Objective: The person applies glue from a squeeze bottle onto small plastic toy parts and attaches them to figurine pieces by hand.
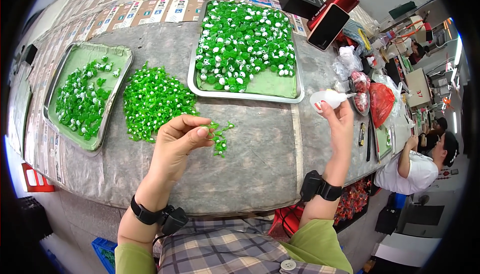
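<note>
While the left hand (172, 146) is held near the centre of the frame with thumb and index finger brought almost together, its other fingers are loosely curled; whether a small piece is pinched at the tips cannot be told. By the right hand (341, 124), right of centre, a small white squeeze bottle (326, 97) is gripped between thumb and fingers, its narrow nozzle pointed to the right.

The left forearm (154, 191) is raised from the lower edge and slanted up to the right, the fingertips being directed rightward. The right forearm (336, 166) is angled upward from the lower right, with the hand lifted. A black strap (145, 214) with a boxy unit is worn on each.

At the left of the frame, green clumps dotted with white, eye-like balls (82, 99) are held in a green-lined tray (112, 51). Beside it, small glossy green pieces with white dots (155, 101) are heaped on the grey table cover (250, 174). Just right of the left fingertips, a few loose green pieces (220, 147) are scattered. At upper centre, a larger metal tray (272, 85) is thickly covered with green pieces bearing white balls with dark spots (245, 41).
</note>
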`<action>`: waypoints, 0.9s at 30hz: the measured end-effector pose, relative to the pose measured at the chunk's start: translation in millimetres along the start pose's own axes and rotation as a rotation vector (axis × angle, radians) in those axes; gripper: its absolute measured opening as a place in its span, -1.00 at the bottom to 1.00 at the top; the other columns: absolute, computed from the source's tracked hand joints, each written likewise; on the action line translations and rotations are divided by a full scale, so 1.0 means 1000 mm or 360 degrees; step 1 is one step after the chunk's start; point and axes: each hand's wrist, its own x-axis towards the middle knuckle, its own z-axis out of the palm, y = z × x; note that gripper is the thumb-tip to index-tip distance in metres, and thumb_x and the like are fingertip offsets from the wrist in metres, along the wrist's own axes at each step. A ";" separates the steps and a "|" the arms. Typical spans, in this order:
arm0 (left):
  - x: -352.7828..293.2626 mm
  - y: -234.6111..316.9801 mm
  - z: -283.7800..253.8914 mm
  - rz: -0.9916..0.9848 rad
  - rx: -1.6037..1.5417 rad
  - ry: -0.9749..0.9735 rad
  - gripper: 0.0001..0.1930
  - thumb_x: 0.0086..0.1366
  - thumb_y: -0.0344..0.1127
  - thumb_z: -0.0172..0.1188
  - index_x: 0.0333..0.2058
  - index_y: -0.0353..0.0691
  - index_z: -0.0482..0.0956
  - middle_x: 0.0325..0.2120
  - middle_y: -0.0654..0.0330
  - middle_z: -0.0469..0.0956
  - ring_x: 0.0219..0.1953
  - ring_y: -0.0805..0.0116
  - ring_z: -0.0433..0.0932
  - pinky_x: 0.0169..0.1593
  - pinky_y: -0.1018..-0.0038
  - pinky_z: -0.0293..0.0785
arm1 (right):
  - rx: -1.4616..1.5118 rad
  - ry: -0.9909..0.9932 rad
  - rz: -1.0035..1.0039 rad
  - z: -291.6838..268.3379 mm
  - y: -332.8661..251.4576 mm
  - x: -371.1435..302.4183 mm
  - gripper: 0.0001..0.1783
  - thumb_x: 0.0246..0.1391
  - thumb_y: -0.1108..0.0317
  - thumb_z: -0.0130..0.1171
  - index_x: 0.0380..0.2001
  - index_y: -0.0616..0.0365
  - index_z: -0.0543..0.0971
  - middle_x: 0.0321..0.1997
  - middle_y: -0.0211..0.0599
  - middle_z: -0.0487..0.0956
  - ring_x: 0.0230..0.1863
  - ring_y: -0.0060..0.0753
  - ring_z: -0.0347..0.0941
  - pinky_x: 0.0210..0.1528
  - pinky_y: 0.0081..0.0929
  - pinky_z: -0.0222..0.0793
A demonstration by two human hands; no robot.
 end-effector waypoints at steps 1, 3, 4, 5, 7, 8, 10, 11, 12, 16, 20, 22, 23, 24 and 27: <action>-0.001 0.000 -0.002 -0.0036 -0.0032 -0.0040 -0.84 0.05 -0.40 0.09 -0.35 -0.29 0.44 -0.49 0.19 0.49 -0.41 0.45 0.48 -0.33 0.56 0.45 | 0.0215 0.0010 -0.0115 0.011 -0.013 -0.003 -0.62 -0.13 0.41 0.10 -0.20 0.28 0.31 -0.24 -0.16 0.44 -0.22 -0.54 0.34 -0.22 -0.63 0.27; -0.002 0.001 -0.004 -0.0071 -0.0063 -0.0071 -0.83 0.05 -0.40 0.10 -0.34 -0.28 0.44 -0.49 0.22 0.48 -0.42 0.47 0.48 -0.33 0.56 0.44 | 0.0245 -0.0078 -0.0187 0.028 -0.040 -0.010 -0.61 -0.11 0.41 0.08 -0.17 0.28 0.27 -0.20 -0.12 0.42 -0.19 -0.53 0.33 -0.20 -0.62 0.27; -0.002 0.002 -0.004 -0.0107 -0.0103 -0.0093 -0.83 0.05 -0.40 0.10 -0.34 -0.28 0.44 -0.49 0.21 0.48 -0.43 0.48 0.48 -0.34 0.56 0.44 | 0.0272 -0.0159 -0.0266 0.036 -0.051 -0.013 -0.59 -0.09 0.42 0.06 -0.14 0.27 0.24 -0.16 -0.09 0.41 -0.17 -0.51 0.31 -0.19 -0.62 0.26; -0.002 0.003 -0.003 -0.0142 -0.0143 -0.0114 -0.83 0.05 -0.40 0.10 -0.34 -0.28 0.43 -0.49 0.21 0.48 -0.45 0.48 0.47 -0.34 0.57 0.45 | 0.0333 -0.0218 -0.0283 0.043 -0.059 -0.016 -0.61 -0.11 0.39 0.09 -0.19 0.28 0.28 -0.19 -0.14 0.42 -0.20 -0.52 0.33 -0.19 -0.62 0.26; -0.001 0.004 -0.002 -0.0159 -0.0184 -0.0118 -0.84 0.05 -0.40 0.10 -0.35 -0.28 0.43 -0.49 0.21 0.48 -0.45 0.48 0.48 -0.35 0.57 0.45 | 0.0359 -0.0283 -0.0335 0.058 -0.072 -0.023 -0.61 -0.14 0.37 0.13 -0.22 0.28 0.31 -0.23 -0.19 0.42 -0.23 -0.54 0.34 -0.20 -0.64 0.25; -0.001 0.004 -0.001 -0.0179 -0.0231 -0.0136 -0.84 0.05 -0.40 0.10 -0.35 -0.28 0.43 -0.49 0.21 0.48 -0.46 0.48 0.48 -0.35 0.58 0.45 | 0.0373 -0.0338 -0.0390 0.064 -0.075 -0.025 -0.62 -0.16 0.34 0.16 -0.26 0.27 0.34 -0.27 -0.25 0.43 -0.26 -0.56 0.34 -0.22 -0.67 0.24; 0.000 0.003 -0.004 -0.0174 -0.0256 -0.0118 -0.86 0.05 -0.41 0.09 -0.37 -0.27 0.42 -0.50 0.21 0.48 -0.46 0.48 0.48 -0.37 0.58 0.45 | 0.0405 -0.0277 -0.0383 0.074 -0.072 -0.029 -0.58 -0.28 0.29 0.27 -0.34 0.25 0.38 -0.39 -0.37 0.41 -0.34 -0.61 0.34 -0.28 -0.72 0.23; 0.000 0.002 -0.006 -0.0179 -0.0307 -0.0143 -0.87 0.05 -0.41 0.09 -0.38 -0.27 0.42 -0.51 0.21 0.48 -0.46 0.48 0.48 -0.37 0.58 0.45 | 0.0324 -0.0241 -0.0487 0.079 -0.074 -0.033 -0.56 -0.34 0.29 0.31 -0.37 0.24 0.38 -0.41 -0.41 0.40 -0.36 -0.63 0.34 -0.32 -0.74 0.23; 0.000 0.001 -0.007 -0.0186 -0.0359 -0.0171 -0.88 0.06 -0.41 0.09 -0.39 -0.26 0.42 -0.52 0.21 0.47 -0.47 0.48 0.48 -0.38 0.58 0.45 | 0.0242 -0.0201 -0.0591 0.082 -0.076 -0.035 -0.53 -0.41 0.28 0.35 -0.39 0.23 0.37 -0.44 -0.45 0.39 -0.39 -0.66 0.33 -0.36 -0.76 0.22; 0.000 0.000 -0.008 -0.0166 -0.0401 -0.0154 -0.90 0.06 -0.42 0.08 -0.41 -0.26 0.42 -0.56 0.24 0.46 -0.51 0.50 0.46 -0.40 0.59 0.44 | 0.0467 -0.0013 -0.0683 0.100 -0.075 -0.042 -0.48 -0.49 0.26 0.40 -0.42 0.22 0.36 -0.47 -0.47 0.37 -0.46 -0.70 0.31 -0.47 -0.78 0.20; 0.000 0.001 -0.006 -0.0195 -0.0400 -0.0129 -0.91 0.06 -0.42 0.08 -0.41 -0.26 0.43 -0.57 0.25 0.46 -0.52 0.50 0.45 -0.41 0.59 0.44 | 0.0488 0.0021 -0.0827 0.105 -0.061 -0.043 -0.42 -0.50 0.11 0.39 -0.44 0.23 0.36 -0.48 -0.43 0.35 -0.50 -0.66 0.28 -0.48 -0.71 0.19; 0.000 0.001 -0.005 -0.0218 -0.0398 -0.0104 -0.90 0.06 -0.42 0.08 -0.41 -0.26 0.43 -0.57 0.24 0.46 -0.53 0.50 0.45 -0.41 0.59 0.44 | 0.0487 0.0056 -0.0798 0.108 -0.064 -0.046 -0.40 -0.51 0.07 0.38 -0.45 0.23 0.37 -0.49 -0.41 0.36 -0.50 -0.62 0.28 -0.48 -0.70 0.19; 0.000 0.001 -0.005 -0.0219 -0.0397 -0.0104 -0.90 0.06 -0.42 0.08 -0.41 -0.26 0.43 -0.57 0.24 0.46 -0.53 0.50 0.45 -0.41 0.59 0.44 | 0.0267 -0.0006 -0.0940 0.106 -0.061 -0.045 -0.42 -0.51 0.07 0.38 -0.45 0.23 0.37 -0.50 -0.39 0.35 -0.52 -0.60 0.28 -0.49 -0.69 0.19; 0.000 0.002 -0.005 -0.0214 -0.0388 -0.0112 -0.90 0.06 -0.42 0.08 -0.41 -0.27 0.43 -0.57 0.23 0.46 -0.53 0.49 0.45 -0.41 0.59 0.44 | 0.0043 -0.0068 -0.1079 0.105 -0.060 -0.044 -0.43 -0.51 0.08 0.38 -0.46 0.23 0.38 -0.51 -0.38 0.35 -0.53 -0.59 0.28 -0.50 -0.68 0.19; -0.001 0.002 -0.006 -0.0207 -0.0373 -0.0143 -0.90 0.06 -0.41 0.09 -0.42 -0.27 0.43 -0.57 0.22 0.46 -0.53 0.49 0.45 -0.42 0.59 0.43 | 0.0065 -0.0086 -0.1002 0.107 -0.063 -0.047 -0.47 -0.48 0.11 0.38 -0.48 0.22 0.39 -0.53 -0.37 0.36 -0.55 -0.56 0.29 -0.54 -0.66 0.20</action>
